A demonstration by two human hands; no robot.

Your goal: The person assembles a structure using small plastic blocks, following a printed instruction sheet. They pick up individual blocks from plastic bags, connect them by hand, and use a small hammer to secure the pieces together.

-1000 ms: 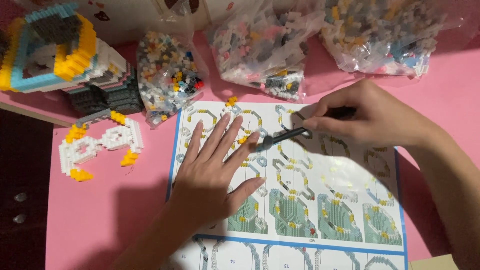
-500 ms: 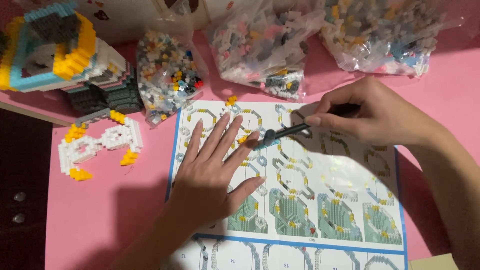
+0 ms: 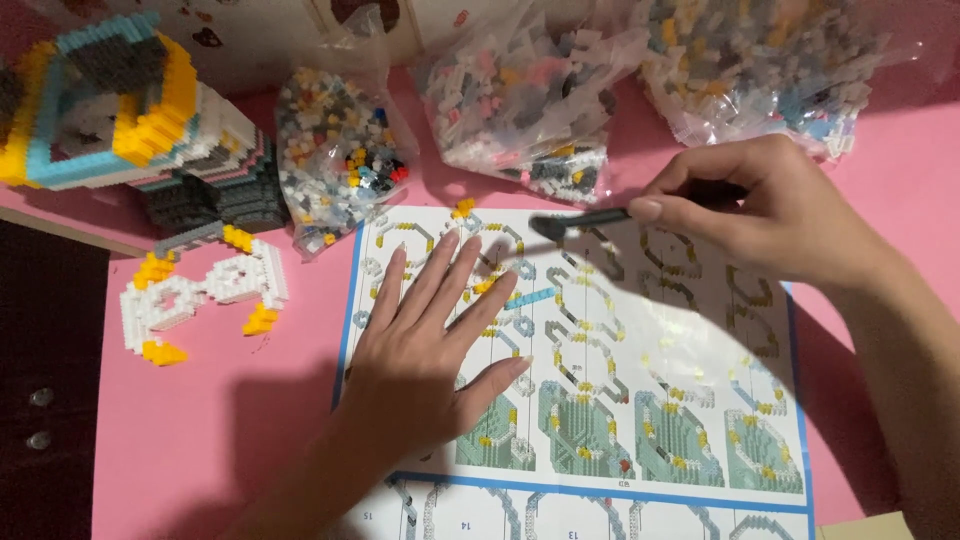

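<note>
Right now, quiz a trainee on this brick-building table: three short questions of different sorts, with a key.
1. True or false: the left hand lies flat on the instruction sheet.
2. What does the right hand hold? A) a black tool B) a yellow brick C) a bag
3. What colour is the table?

Key: 1 true. 2 A, the black tool. 3 pink.

Your pink table (image 3: pixel 200 440) carries an instruction sheet (image 3: pixel 640 400), three bags of bricks (image 3: pixel 335 150), a white-yellow brick piece (image 3: pixel 200 295), a block model (image 3: pixel 120 120).
</note>
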